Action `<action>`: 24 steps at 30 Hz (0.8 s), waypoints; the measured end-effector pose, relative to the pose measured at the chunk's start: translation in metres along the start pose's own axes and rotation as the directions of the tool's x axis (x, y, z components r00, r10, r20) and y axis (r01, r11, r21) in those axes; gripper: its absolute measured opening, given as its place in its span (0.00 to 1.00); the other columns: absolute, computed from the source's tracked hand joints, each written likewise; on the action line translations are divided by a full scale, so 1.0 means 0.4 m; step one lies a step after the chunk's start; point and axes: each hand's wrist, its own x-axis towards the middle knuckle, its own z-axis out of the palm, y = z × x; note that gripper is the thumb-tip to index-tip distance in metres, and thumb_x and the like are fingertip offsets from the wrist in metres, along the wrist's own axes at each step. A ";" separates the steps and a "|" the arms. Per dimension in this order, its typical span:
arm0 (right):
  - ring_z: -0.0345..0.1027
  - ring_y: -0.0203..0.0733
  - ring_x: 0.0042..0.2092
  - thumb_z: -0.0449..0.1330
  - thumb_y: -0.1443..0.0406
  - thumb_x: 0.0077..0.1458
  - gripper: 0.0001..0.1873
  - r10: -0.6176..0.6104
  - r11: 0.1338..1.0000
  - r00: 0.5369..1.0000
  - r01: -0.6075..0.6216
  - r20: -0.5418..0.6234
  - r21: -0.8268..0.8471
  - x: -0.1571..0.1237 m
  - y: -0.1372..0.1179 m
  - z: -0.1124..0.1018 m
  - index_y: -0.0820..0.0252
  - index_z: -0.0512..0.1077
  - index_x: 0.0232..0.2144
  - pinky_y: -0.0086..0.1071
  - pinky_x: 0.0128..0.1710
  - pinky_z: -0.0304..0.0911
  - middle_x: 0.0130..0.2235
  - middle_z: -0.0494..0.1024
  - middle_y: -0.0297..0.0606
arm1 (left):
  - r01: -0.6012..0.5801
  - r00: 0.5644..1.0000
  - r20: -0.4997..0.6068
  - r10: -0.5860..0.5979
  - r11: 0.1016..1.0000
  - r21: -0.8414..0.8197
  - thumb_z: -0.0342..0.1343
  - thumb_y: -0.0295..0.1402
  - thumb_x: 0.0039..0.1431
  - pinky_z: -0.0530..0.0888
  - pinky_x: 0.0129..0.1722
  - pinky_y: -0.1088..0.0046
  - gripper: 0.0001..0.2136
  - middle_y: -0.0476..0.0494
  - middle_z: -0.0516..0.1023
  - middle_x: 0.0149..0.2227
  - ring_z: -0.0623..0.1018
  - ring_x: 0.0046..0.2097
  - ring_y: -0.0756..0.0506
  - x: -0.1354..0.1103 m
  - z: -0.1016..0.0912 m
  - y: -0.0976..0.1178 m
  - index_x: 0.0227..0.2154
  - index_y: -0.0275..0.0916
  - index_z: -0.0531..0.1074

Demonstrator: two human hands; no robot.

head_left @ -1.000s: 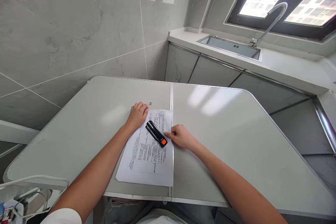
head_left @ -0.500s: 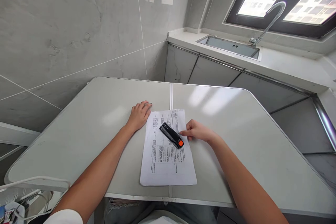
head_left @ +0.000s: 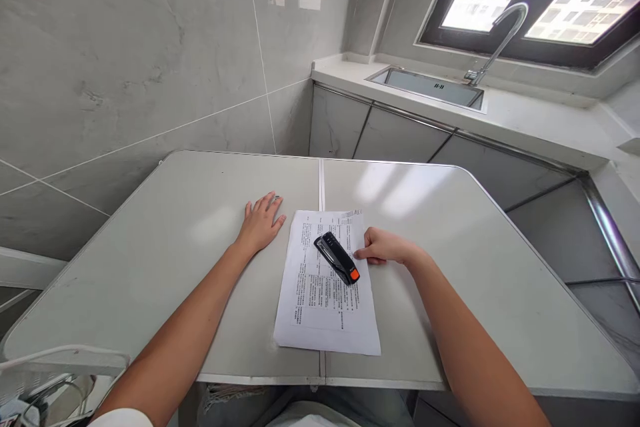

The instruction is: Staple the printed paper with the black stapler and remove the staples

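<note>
A sheaf of printed paper (head_left: 320, 330) lies on the pale folding table, across its middle seam. On top of it rests a black stapler (head_left: 336, 257) with an orange end, set at a slant. My right hand (head_left: 385, 246) is closed at the paper's right edge, fingers curled, one digit lying on the sheet beside the stapler. Left of the paper, my left hand (head_left: 259, 223) lies flat on the tabletop with its fingers spread, apart from the sheet. A tiny dark item (head_left: 276, 197) shows by its fingertips, too small to name.
The table (head_left: 150, 267) has a metal-edged seam (head_left: 321, 183) down its middle. Behind it stand a tiled wall (head_left: 125, 47) and a counter with a sink (head_left: 430, 87) and a tap (head_left: 510, 27). A white wire rack (head_left: 65, 350) with cables is at lower left.
The paper has slid right with the stapler on it, along with my right hand. My left hand has come away from the paper's left edge, its fingers more spread. The view has shifted slightly.
</note>
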 end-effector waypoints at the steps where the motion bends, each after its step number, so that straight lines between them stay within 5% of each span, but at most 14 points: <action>1: 0.48 0.32 0.21 0.64 0.60 0.49 0.21 0.012 1.000 0.999 -0.013 -0.036 -0.015 -0.002 -0.003 -0.001 0.58 0.59 0.13 0.33 0.25 0.44 0.16 0.60 0.29 | -0.019 0.999 -0.038 0.018 1.000 -0.020 0.46 0.43 0.72 0.56 0.68 0.37 0.24 0.33 0.59 0.72 0.64 0.69 0.31 0.000 -0.002 0.003 0.67 0.43 0.64; 5: 0.38 0.31 0.23 0.63 0.64 0.48 0.26 0.017 0.999 0.983 -0.025 -0.180 -0.045 -0.009 -0.009 -0.008 0.56 0.47 0.17 0.34 0.25 0.35 0.19 0.48 0.26 | -0.234 0.969 -0.124 0.215 0.958 -0.168 0.44 0.37 0.74 0.63 0.66 0.52 0.18 0.37 0.69 0.66 0.69 0.65 0.39 -0.011 -0.016 0.045 0.58 0.43 0.72; 9: 0.34 0.32 0.26 0.61 0.62 0.54 0.28 -0.103 0.995 0.929 0.093 -0.355 -0.047 -0.016 -0.012 -0.015 0.56 0.42 0.21 0.34 0.27 0.34 0.23 0.43 0.27 | -0.395 0.908 0.054 0.416 0.891 -0.221 0.46 0.41 0.74 0.66 0.63 0.53 0.17 0.41 0.74 0.61 0.73 0.60 0.40 -0.034 -0.018 0.103 0.57 0.47 0.74; 12: 0.41 0.33 0.27 0.60 0.53 0.60 0.27 -0.314 0.949 0.857 0.300 -0.408 -0.099 -0.022 -0.027 -0.001 0.56 0.47 0.23 0.32 0.28 0.40 0.24 0.49 0.27 | -0.439 0.873 0.145 0.465 0.880 -0.181 0.53 0.48 0.70 0.62 0.65 0.48 0.22 0.39 0.70 0.65 0.69 0.64 0.35 -0.043 -0.012 0.121 0.63 0.48 0.70; 16: 0.57 0.37 0.33 0.67 0.47 0.54 0.24 -0.445 0.890 0.853 0.387 -0.272 -0.240 -0.026 -0.061 0.054 0.56 0.60 0.32 0.31 0.31 0.52 0.33 0.68 0.31 | -0.449 0.862 0.173 0.476 0.876 -0.174 0.57 0.48 0.66 0.57 0.67 0.45 0.27 0.38 0.68 0.67 0.66 0.67 0.33 -0.043 -0.013 0.115 0.66 0.49 0.67; 24: 0.68 0.45 0.38 0.58 0.63 0.64 0.06 -0.544 0.805 0.788 0.394 -0.288 -0.444 -0.001 -0.082 0.131 0.58 0.67 0.42 0.36 0.37 0.60 0.39 0.77 0.41 | -0.425 0.863 0.190 0.468 0.876 -0.227 0.59 0.45 0.64 0.58 0.66 0.47 0.27 0.40 0.69 0.67 0.67 0.67 0.34 -0.043 -0.037 0.103 0.65 0.52 0.68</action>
